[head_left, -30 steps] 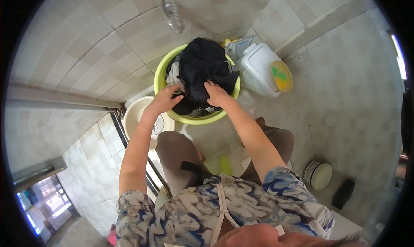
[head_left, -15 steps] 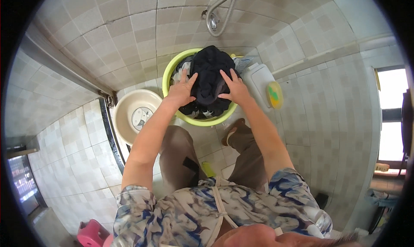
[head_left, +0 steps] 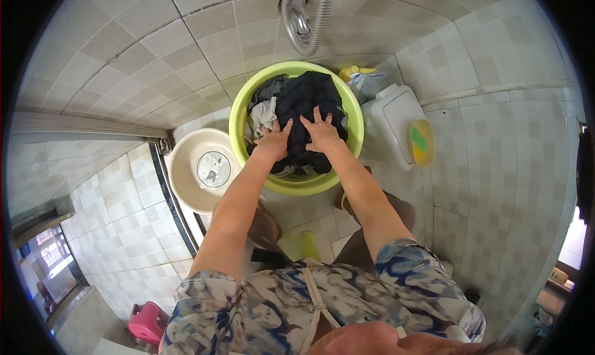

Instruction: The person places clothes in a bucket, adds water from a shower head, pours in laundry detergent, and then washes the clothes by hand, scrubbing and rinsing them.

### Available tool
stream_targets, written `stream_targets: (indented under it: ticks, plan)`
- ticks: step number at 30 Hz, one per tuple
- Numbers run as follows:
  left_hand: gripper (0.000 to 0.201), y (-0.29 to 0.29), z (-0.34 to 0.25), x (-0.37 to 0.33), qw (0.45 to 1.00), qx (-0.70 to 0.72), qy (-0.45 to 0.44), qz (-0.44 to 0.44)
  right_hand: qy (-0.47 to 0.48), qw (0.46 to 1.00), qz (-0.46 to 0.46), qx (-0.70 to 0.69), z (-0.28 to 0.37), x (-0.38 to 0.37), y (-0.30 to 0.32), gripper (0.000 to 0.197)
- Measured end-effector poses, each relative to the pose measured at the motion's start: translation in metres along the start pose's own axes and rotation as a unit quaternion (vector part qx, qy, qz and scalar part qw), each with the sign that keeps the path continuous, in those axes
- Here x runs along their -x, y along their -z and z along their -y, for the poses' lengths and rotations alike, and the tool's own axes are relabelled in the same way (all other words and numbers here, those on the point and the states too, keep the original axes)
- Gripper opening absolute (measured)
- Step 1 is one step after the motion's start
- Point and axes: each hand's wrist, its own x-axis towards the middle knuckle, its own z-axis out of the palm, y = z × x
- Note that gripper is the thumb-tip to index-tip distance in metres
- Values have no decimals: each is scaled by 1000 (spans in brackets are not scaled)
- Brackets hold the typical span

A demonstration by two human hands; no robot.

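both hands flat on dark laundry in a green basin

left hand (head_left: 273, 142): open, fingers spread, palm down on the dark garment (head_left: 304, 110); gripping nothing. right hand (head_left: 322, 133): open the same way, fingers fanned, pressing the same cloth just beside the left. the two hands lie nearly touching at the near-middle of the pile.

dark garment: heaped in the lime-green basin (head_left: 238, 122), directly under and ahead of both hands; its long axis runs away from the person toward the wall. neither hand is clearly nearer. a grey-white cloth (head_left: 263, 113) lies at the pile's left, beside the left hand.

surroundings: a cream basin (head_left: 186, 181) on the floor just left of the green one; a white jug-like container (head_left: 393, 122) with a yellow patch to its right; a metal shower hose (head_left: 307, 20) on the tiled wall above; a pink stool (head_left: 147, 323) at lower left.
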Motion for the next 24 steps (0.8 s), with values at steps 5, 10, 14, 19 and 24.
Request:
stream_targets:
  ticks: [5, 10, 14, 19, 24]
  plan:
    - [96, 6, 8, -45, 999, 21, 19, 33, -5, 998, 62, 6, -11, -55, -5, 92]
    - [88, 10, 27, -69, 999, 24, 11, -20, 21, 997, 80, -5, -13, -112, -15, 94]
    - [70, 34, 30, -71, 994, -71, -51, -60, 73, 991, 108, 1, -37, -181, -52, 85]
    - [86, 81, 42, -46, 987, -114, -105, -28, 122, 973, 196, 7, -79, -254, -113, 75]
    - [112, 56, 30, -133, 982, -83, -166, -41, 81, 980, 180, 7, -162, -301, -174, 64]
